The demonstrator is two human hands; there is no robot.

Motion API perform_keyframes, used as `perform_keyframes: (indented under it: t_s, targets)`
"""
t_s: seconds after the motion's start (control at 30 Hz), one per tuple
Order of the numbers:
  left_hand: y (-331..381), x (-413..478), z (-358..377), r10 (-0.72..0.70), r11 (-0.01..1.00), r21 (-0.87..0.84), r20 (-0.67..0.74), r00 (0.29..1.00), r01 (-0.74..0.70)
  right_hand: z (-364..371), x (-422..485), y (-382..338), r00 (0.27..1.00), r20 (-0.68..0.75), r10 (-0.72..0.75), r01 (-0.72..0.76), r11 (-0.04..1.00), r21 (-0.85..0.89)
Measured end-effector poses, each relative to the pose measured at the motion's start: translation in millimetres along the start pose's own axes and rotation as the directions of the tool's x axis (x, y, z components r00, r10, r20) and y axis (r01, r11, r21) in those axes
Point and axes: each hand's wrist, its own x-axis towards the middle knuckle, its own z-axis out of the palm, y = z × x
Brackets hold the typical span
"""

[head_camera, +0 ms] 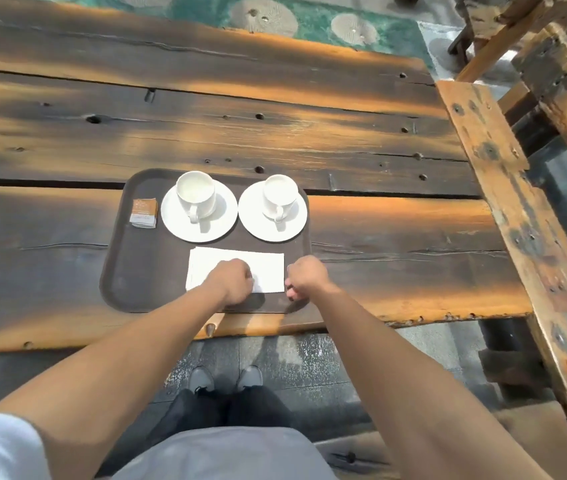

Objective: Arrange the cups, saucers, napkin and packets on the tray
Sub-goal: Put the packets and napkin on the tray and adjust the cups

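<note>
In the head view, a dark brown rounded-rectangular tray point(115, 271) is seen near the front edge of a weathered plank table point(396, 220). Bare wood is left open to its left, right and far side. A rough wooden bench point(493, 188) is set along the table's right end.

On the tray's far half, a white cup point(196, 192) on a white round saucer point(178, 223) is stood beside a second white cup point(280, 194) on a second saucer point(257, 223). A small stack of orange-and-white packets point(143, 212) is laid by the left rim. A white folded napkin point(270, 271) is laid on the near half.

The left hand point(234, 283) is rested on the napkin with fingers curled under; whether the napkin is pinched cannot be told. The right hand point(305, 277) is held just beside the napkin's right edge, at the tray's near right corner. Its fingers are curled, but a hold on anything cannot be made out.
</note>
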Motion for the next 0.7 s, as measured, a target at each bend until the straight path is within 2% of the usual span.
perform_keyframes:
  t_s: [0.03,0.07,0.13,0.17,0.23,0.3,0.4,0.5,0.6,0.7]
  targets:
    - [2,12,4,-0.064,0.98,-0.193,-0.043,0.997,0.055,-2,12,-4,1.0,-0.002,0.023,-0.022,0.997,0.069]
    - [6,22,7,-0.157,0.899,-0.42,-0.041,0.987,0.126,-3,22,-7,0.999,-0.013,0.036,-0.034,0.991,0.132]
    - [14,43,11,-0.319,0.613,-0.751,0.048,0.947,0.245,-8,47,-13,0.997,-0.029,0.074,-0.065,0.97,0.234]
    - [17,51,11,-0.359,0.499,-0.825,0.083,0.93,0.266,-9,57,-15,0.995,-0.037,0.093,-0.079,0.956,0.284]
    - [19,71,11,-0.404,0.375,-0.886,0.107,0.909,0.271,-7,73,-16,0.989,-0.054,0.137,-0.107,0.921,0.375]
    - [20,91,11,-0.441,0.324,-0.907,0.105,0.891,0.267,-7,86,-17,0.98,-0.053,0.191,-0.148,0.886,0.439]
    - [16,119,16,-0.483,0.311,-0.908,0.104,0.87,0.281,-8,106,-19,0.974,0.022,0.224,-0.209,0.862,0.461]
    - [14,139,23,-0.495,0.324,-0.903,0.093,0.864,0.283,-7,121,-17,0.974,0.148,0.169,-0.221,0.841,0.494]
    - [12,151,30,-0.543,0.333,-0.891,0.086,0.836,0.308,-1,129,-17,0.984,0.131,0.118,-0.168,0.854,0.493]
    - [15,153,31,-0.565,0.33,-0.898,0.059,0.823,0.291,4,134,-22,0.978,0.179,0.105,-0.185,0.832,0.524]
